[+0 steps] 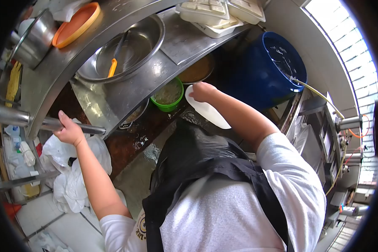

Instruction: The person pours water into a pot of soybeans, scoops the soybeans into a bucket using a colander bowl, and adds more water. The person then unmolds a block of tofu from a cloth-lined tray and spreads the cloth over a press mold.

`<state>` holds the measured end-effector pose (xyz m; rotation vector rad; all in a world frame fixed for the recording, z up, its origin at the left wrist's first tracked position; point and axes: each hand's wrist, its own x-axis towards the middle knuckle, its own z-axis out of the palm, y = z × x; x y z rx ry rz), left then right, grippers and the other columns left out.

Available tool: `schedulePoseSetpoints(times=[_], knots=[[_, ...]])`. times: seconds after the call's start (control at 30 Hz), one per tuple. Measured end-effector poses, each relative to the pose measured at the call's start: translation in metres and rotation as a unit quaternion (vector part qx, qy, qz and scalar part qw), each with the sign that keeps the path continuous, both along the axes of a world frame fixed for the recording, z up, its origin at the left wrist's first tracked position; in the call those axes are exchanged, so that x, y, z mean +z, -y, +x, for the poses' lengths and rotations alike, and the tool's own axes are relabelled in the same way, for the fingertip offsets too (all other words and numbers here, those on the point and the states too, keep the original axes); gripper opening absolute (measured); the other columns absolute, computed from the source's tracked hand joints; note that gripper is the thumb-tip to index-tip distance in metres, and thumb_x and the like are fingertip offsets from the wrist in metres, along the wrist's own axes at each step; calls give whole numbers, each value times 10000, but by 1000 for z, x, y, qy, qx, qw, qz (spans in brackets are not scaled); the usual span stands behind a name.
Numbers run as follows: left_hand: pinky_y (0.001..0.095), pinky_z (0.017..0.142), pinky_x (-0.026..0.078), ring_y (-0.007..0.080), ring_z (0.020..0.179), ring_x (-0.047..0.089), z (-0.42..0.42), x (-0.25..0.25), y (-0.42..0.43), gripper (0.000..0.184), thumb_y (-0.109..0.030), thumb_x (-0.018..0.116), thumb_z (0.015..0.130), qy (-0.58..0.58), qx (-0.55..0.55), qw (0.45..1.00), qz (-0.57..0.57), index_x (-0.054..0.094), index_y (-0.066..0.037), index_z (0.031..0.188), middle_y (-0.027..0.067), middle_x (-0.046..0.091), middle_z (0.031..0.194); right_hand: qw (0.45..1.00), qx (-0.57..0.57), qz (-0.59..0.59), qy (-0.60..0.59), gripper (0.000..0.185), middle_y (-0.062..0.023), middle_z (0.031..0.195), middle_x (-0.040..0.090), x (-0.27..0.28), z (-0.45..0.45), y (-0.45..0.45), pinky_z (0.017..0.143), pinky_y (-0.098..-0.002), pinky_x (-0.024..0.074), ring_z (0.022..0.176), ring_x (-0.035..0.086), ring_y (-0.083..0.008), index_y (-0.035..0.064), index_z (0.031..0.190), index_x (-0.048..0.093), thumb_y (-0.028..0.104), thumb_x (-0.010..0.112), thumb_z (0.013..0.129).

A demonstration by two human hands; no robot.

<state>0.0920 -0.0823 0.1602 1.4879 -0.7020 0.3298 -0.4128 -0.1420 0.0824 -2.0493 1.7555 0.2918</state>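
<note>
My left hand [70, 130] is at the metal table leg [92, 128], fingers closed on it and thumb sticking up. My right hand [202, 92] is closed on the upper edge of a flat white rounded piece [210, 112], perhaps a lid or tray, which hangs tilted in front of my apron. Just left of it, low under the steel table, stands a green tub [167, 106] with cloudy liquid and pale contents. A wide pan [202, 69] of brownish contents is behind the right hand. Another pot [136, 115] is partly hidden under the table edge.
On the steel table [174, 42] sit a large steel bowl [97, 69] with an orange-handled utensil [113, 67] in it and stacked white containers [212, 21]. A blue barrel [256, 71] with water and a hose [319, 93] stands right. White plastic bags [71, 180] lie left.
</note>
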Motion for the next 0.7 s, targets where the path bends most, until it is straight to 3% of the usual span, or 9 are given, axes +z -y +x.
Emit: schedulePoseSetpoints(times=[0.17, 0.27, 0.37, 0.5, 0.53, 0.57, 0.6, 0.63, 0.7], knots=[[308, 555, 622, 220, 642, 701, -10, 4, -5, 579, -376, 813, 908, -10, -28, 999, 17, 626, 153, 1055, 209, 696, 910, 999, 25, -42, 18, 369, -180, 1086, 760, 22, 9, 19, 901, -464, 576, 1039, 726, -361, 34, 1033, 774, 376, 700, 914], [297, 573, 633, 229, 666, 710, -8, 0, -6, 551, -349, 800, 925, -36, -67, 997, 12, 631, 153, 1078, 227, 716, 991, 997, 21, -55, 46, 459, -214, 1034, 751, 41, 6, 17, 866, -486, 576, 985, 726, -401, -1, 1083, 745, 433, 692, 944], [301, 631, 649, 249, 758, 747, -3, -3, -8, 558, -359, 790, 933, -54, -123, 991, 10, 636, 152, 1097, 234, 734, 1026, 991, -53, -84, 89, 379, -194, 1042, 760, 61, 1, 0, 860, -488, 581, 991, 730, -380, 38, 1033, 773, 391, 703, 915], [362, 817, 634, 290, 925, 774, 20, -9, -14, 474, -352, 616, 1054, -21, -153, 978, 141, 721, 89, 1192, 206, 759, 1127, 940, -176, -183, 227, 437, -257, 990, 736, 58, -10, -50, 846, -530, 565, 979, 713, -437, -1, 1045, 683, 422, 690, 935], [350, 832, 622, 277, 925, 775, 30, -17, -16, 447, -352, 622, 1052, 6, -153, 977, 151, 736, 58, 1189, 201, 763, 1120, 924, -182, -193, 277, 446, -275, 994, 727, 52, -16, -64, 849, -540, 558, 984, 703, -454, -9, 1054, 650, 422, 680, 945], [351, 845, 608, 285, 916, 771, 18, -19, -16, 462, -380, 658, 1028, -49, -121, 983, 132, 743, 46, 1187, 196, 761, 1138, 905, -183, -203, 327, 456, -293, 998, 718, 45, -22, -81, 852, -550, 552, 989, 694, -472, -17, 1063, 618, 422, 670, 955], [382, 882, 588, 307, 947, 753, -23, 1, -33, 472, -380, 705, 997, -31, -74, 982, 169, 747, 73, 1123, 211, 765, 1091, 890, -217, -215, 340, 456, -298, 1005, 714, 41, -24, -97, 855, -554, 548, 987, 686, -485, -19, 1065, 606, 425, 652, 971], [409, 890, 567, 312, 995, 727, -23, -16, -36, 519, -369, 716, 990, 0, -26, 982, 189, 677, 108, 1191, 234, 734, 1159, 873, -244, -227, 355, 458, -302, 1012, 710, 39, -26, -108, 857, -558, 544, 985, 678, -498, -21, 1068, 594, 428, 634, 987], [421, 864, 559, 298, 1026, 701, -34, -75, -36, 541, -338, 686, 1012, 34, -27, 995, 86, 564, 97, 1309, 228, 690, 1218, 819, -312, -240, 417, 471, -295, 1025, 708, 14, -43, -120, 871, -542, 542, 989, 674, -502, -27, 1062, 603, 442, 603, 1013]])
